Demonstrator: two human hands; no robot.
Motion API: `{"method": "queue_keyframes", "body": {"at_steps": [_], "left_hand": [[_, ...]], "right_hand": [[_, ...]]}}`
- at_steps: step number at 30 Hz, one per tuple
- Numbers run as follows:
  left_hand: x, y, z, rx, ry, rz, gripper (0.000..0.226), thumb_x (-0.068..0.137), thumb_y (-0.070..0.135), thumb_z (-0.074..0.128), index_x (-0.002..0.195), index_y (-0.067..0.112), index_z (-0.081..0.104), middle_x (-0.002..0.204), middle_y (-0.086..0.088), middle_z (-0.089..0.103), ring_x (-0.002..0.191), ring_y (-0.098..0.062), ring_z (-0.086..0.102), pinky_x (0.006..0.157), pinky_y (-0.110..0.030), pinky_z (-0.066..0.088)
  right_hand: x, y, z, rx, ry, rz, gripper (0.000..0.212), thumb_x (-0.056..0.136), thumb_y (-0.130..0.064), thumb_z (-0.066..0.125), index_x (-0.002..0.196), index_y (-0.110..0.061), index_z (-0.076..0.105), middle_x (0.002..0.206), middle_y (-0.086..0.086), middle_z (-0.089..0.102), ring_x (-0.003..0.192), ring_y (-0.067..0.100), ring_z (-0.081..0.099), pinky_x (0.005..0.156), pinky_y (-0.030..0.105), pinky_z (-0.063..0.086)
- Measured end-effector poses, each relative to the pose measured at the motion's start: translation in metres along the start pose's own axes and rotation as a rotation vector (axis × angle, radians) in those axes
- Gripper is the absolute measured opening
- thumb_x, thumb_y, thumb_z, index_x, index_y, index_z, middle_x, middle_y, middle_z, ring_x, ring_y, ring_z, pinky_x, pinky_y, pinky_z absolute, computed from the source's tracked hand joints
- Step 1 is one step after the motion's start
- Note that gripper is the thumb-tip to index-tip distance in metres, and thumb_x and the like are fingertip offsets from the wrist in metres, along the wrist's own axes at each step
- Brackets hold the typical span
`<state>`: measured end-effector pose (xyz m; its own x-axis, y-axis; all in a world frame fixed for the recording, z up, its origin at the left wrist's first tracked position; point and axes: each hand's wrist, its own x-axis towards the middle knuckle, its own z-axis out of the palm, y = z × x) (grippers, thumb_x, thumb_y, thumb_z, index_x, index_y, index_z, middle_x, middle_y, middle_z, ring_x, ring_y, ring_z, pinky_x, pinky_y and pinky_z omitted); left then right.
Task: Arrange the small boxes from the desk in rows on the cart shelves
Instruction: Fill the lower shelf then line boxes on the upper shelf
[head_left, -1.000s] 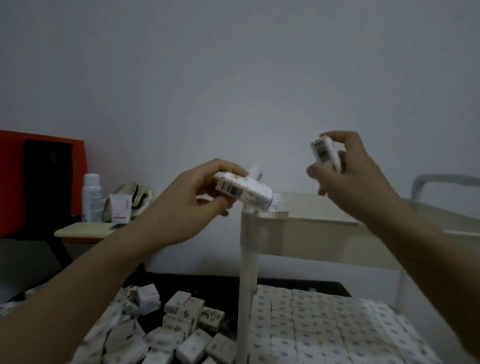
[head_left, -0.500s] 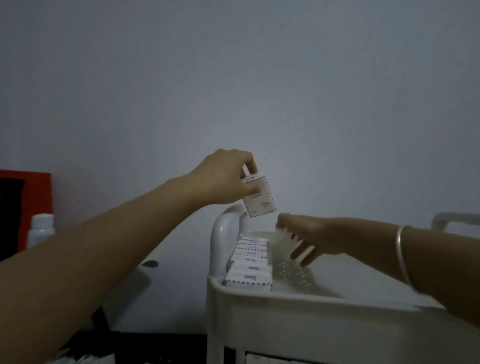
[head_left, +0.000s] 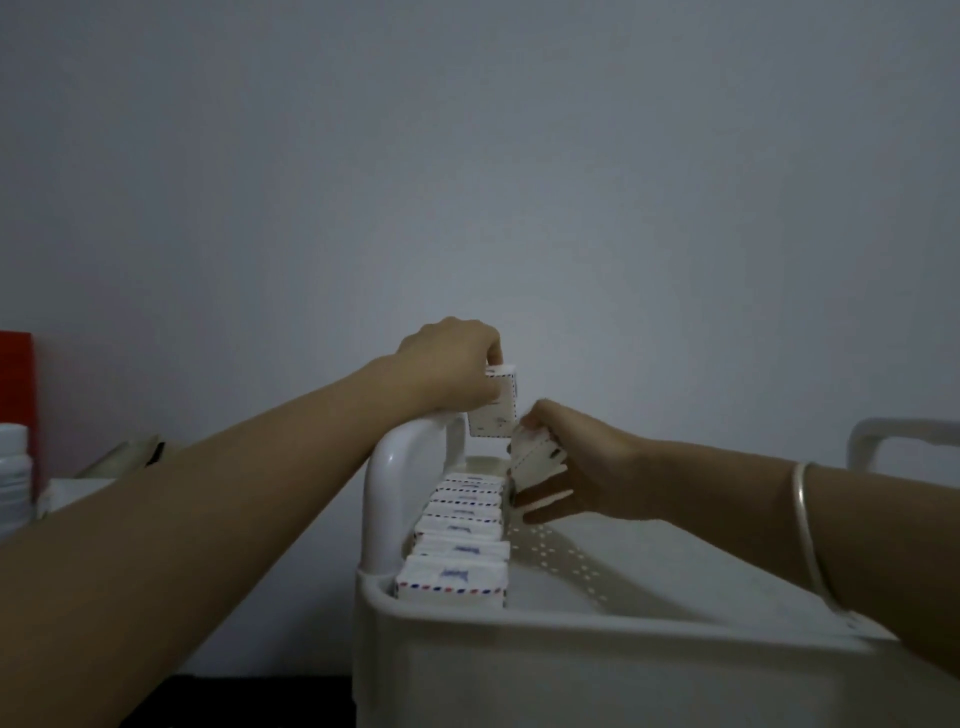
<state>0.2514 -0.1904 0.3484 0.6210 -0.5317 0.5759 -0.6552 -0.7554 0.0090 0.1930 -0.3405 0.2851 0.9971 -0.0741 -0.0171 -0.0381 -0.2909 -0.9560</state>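
Head view: over the last second the camera has lifted off the loose pile and both grips have dropped from mid-air to the cart's top shelf. The left grip pinches a small box by its upper end, held upright, hanging just above the far end of the finished row and not yet seated. It sits lower and closer to the row than half a second ago. The right grip grasps a second box, tilted, just beside the row's far end on its right side. Its lower fingers are stretched toward the row, and I can't tell if they touch it. The row itself runs along the left wall next to the white handle, boxes packed face to face, and looks undisturbed. The rest of the perforated shelf floor to the right is bare. My read – we've moved from carry to placement: the left box likely caps row one, the right box probably starts row two. This shelf has plenty of rows to go. Main risk is the tilted box knocking the row's end box over as it goes down.
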Motion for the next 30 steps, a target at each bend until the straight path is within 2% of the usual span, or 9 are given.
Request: {"method": "queue_keyframes", "body": {"at_steps": [6, 9, 15, 18, 22, 24, 26, 28, 30], "left_hand": [[0.004, 0.002, 0.004, 0.077, -0.073, 0.065, 0.025, 0.088, 0.026, 0.065, 0.112, 0.022, 0.059, 0.114, 0.000, 0.062, 0.100, -0.019, 0.056, 0.082, -0.032, 0.047], [0.006, 0.002, 0.003, 0.099, -0.155, 0.083, 0.026, 0.086, 0.030, 0.069, 0.109, 0.022, 0.060, 0.110, 0.001, 0.061, 0.097, -0.018, 0.055, 0.081, -0.031, 0.046], [0.007, 0.007, 0.002, 0.118, -0.386, 0.042, 0.026, 0.083, 0.027, 0.074, 0.108, 0.025, 0.065, 0.103, 0.006, 0.063, 0.090, -0.014, 0.056, 0.064, -0.023, 0.042], [0.008, 0.009, 0.001, 0.145, -0.484, 0.023, 0.033, 0.082, 0.027, 0.075, 0.114, 0.023, 0.067, 0.103, 0.005, 0.063, 0.093, -0.014, 0.057, 0.075, -0.025, 0.044], [0.008, 0.011, 0.001, 0.177, -0.547, 0.023, 0.035, 0.083, 0.027, 0.074, 0.117, 0.021, 0.069, 0.103, 0.004, 0.065, 0.101, -0.017, 0.061, 0.086, -0.029, 0.047], [0.009, 0.012, 0.001, 0.207, -0.568, 0.030, 0.035, 0.084, 0.026, 0.072, 0.118, 0.019, 0.070, 0.110, 0.004, 0.068, 0.107, -0.018, 0.062, 0.093, -0.031, 0.049], [0.010, 0.010, 0.001, 0.232, -0.584, 0.021, 0.035, 0.082, 0.025, 0.072, 0.116, 0.019, 0.071, 0.114, 0.002, 0.069, 0.108, -0.020, 0.063, 0.096, -0.037, 0.051], [0.009, 0.009, 0.002, 0.246, -0.596, 0.014, 0.035, 0.081, 0.026, 0.073, 0.116, 0.020, 0.071, 0.116, 0.002, 0.069, 0.107, -0.020, 0.063, 0.097, -0.038, 0.051], [0.009, 0.009, 0.004, 0.229, -0.566, 0.016, 0.035, 0.084, 0.024, 0.071, 0.119, 0.019, 0.068, 0.120, 0.003, 0.066, 0.109, -0.018, 0.062, 0.096, -0.032, 0.050]], "right_hand": [[-0.009, -0.012, 0.000, 0.140, -0.030, -0.049, 0.044, 0.094, -0.034, 0.040, 0.116, 0.000, 0.058, 0.108, 0.026, 0.068, 0.101, 0.039, 0.067, 0.089, 0.045, 0.056], [-0.012, -0.011, -0.002, 0.165, -0.022, -0.044, 0.040, 0.094, -0.030, 0.040, 0.109, 0.001, 0.059, 0.108, 0.028, 0.067, 0.103, 0.041, 0.066, 0.093, 0.048, 0.053], [-0.013, -0.010, -0.006, 0.189, -0.025, -0.051, 0.037, 0.093, -0.031, 0.043, 0.108, 0.000, 0.058, 0.106, 0.027, 0.069, 0.099, 0.041, 0.068, 0.089, 0.046, 0.056], [-0.008, -0.008, -0.008, 0.018, 0.040, -0.056, 0.043, 0.092, -0.039, 0.041, 0.108, -0.004, 0.061, 0.096, 0.018, 0.069, 0.084, 0.032, 0.067, 0.074, 0.035, 0.054], [0.002, -0.010, -0.011, -0.185, 0.274, -0.135, 0.030, 0.094, -0.040, 0.045, 0.098, -0.012, 0.056, 0.088, 0.008, 0.053, 0.064, 0.018, 0.045, 0.060, 0.027, 0.037], [0.006, -0.007, -0.012, -0.298, 0.322, -0.153, 0.020, 0.095, -0.031, 0.051, 0.104, -0.014, 0.057, 0.089, 0.006, 0.055, 0.067, 0.016, 0.047, 0.057, 0.024, 0.036], [0.011, -0.001, -0.011, -0.393, 0.313, -0.173, 0.021, 0.094, -0.023, 0.059, 0.114, -0.018, 0.056, 0.101, 0.006, 0.061, 0.082, 0.019, 0.059, 0.057, 0.023, 0.043], [0.015, 0.003, -0.008, -0.380, 0.311, -0.169, 0.027, 0.091, -0.018, 0.066, 0.115, -0.016, 0.055, 0.109, 0.009, 0.063, 0.099, 0.025, 0.064, 0.068, 0.029, 0.054], [0.018, 0.006, -0.005, -0.330, 0.313, -0.167, 0.025, 0.089, -0.011, 0.067, 0.110, -0.015, 0.053, 0.113, 0.010, 0.064, 0.103, 0.026, 0.063, 0.076, 0.033, 0.057]]}}
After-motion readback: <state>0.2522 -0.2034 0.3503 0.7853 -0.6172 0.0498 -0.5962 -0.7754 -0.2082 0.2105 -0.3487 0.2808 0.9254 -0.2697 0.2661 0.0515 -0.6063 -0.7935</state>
